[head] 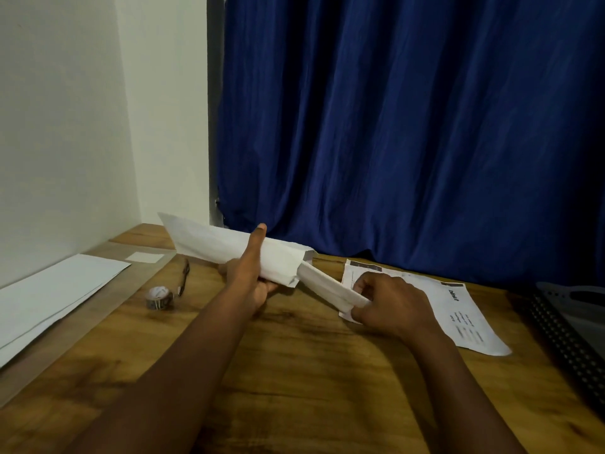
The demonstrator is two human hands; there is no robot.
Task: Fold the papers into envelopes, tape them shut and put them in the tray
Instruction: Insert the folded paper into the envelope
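Note:
My left hand (253,273) grips a white folded paper envelope (216,245) above the wooden table (294,371), thumb up across its face. Its open mouth points right. My right hand (386,306) pinches a narrow folded paper (327,286) whose far end sits inside that mouth. A small roll of tape (159,298) lies on the table to the left of my left arm. A dark perforated tray (576,326) sits at the right edge, partly cut off by the frame.
A pen (183,276) lies beside the tape. Blank white sheets (55,296) lie on the left of the table, and printed sheets (458,312) lie under my right hand. A blue curtain (409,126) hangs behind the table; a white wall stands left.

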